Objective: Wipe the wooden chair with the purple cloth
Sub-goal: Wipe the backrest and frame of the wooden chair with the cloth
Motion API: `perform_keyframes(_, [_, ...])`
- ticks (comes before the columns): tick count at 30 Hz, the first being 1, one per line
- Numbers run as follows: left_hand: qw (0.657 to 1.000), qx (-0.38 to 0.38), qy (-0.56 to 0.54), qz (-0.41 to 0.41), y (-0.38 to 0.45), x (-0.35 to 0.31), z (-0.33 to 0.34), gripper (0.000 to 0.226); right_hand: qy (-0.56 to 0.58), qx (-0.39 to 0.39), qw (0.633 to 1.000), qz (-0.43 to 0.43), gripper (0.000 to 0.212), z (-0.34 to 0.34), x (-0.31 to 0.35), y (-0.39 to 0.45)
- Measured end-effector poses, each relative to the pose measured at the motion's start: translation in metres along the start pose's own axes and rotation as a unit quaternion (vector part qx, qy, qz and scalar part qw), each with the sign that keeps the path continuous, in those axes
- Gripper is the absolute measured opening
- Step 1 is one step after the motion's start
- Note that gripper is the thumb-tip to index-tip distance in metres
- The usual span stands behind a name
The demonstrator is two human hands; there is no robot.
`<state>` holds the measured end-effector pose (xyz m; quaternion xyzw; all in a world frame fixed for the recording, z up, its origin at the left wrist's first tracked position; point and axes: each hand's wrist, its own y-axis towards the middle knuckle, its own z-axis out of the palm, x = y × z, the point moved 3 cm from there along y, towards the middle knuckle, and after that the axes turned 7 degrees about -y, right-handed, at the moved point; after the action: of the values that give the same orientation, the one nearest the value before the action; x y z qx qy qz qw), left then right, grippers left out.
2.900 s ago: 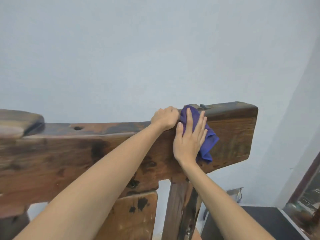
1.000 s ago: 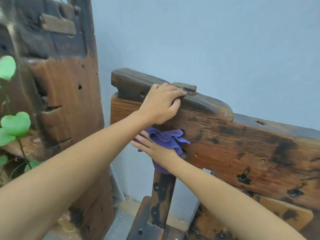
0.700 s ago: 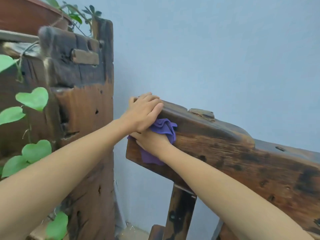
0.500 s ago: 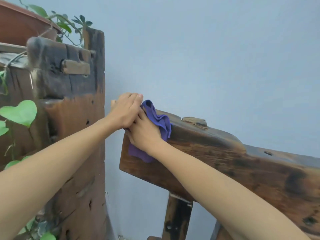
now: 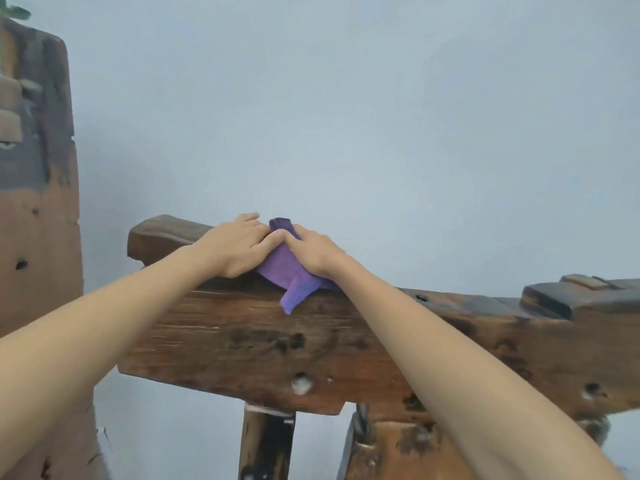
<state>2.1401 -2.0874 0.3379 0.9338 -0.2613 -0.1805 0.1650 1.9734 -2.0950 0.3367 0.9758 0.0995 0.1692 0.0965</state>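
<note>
**A:** What's nearest the camera?

**B:** Your two bare forearms, coming in from the lower corners and meeting at the top of the wooden chair [image 5: 242,341]. Below them you see the broad top rail, worn, with dark stains and a few holes, and two posts under it.

**A:** Left hand?

**B:** Your left hand [image 5: 235,249] lies palm down on the rail's top edge, fingers loosely spread and slightly curled. It covers the left edge of the purple cloth [image 5: 289,271]. It presses rather than grips, as far as you can tell from this angle.

**A:** Right hand?

**B:** Your right hand [image 5: 313,252] sits on the cloth just beside the left one, index fingers touching. Fingers bent over the fabric, holding it down on the rail. Can't tell whether any cloth is pinched underneath.

**A:** Where's the cloth exactly?

**B:** On top of the rail, left of its middle, bunched between and under both hands. One corner hangs down over the front face; a small fold sticks up behind your fingertips.

**A:** Farther out?

**B:** A raised wooden block [image 5: 568,296] on the rail at right, well apart from your hands. A tall weathered wooden post [image 5: 38,220] at the left edge. Behind everything, a plain pale blue wall [image 5: 346,98].
</note>
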Motion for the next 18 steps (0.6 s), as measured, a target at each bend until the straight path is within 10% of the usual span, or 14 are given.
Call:
perform_keyframes(12, [0.995, 0.087, 0.017, 0.044, 0.062, -0.074, 0.067, 0.061, -0.128, 0.040, 0.948, 0.290, 0.075, -0.083, -0.343, -0.079])
perform_keyframes(18, [0.992, 0.056, 0.112, 0.000, 0.063, -0.082, 0.068, 0.054, -0.172, 0.072, 0.920, 0.344, 0.084, -0.090, -0.387, -0.062])
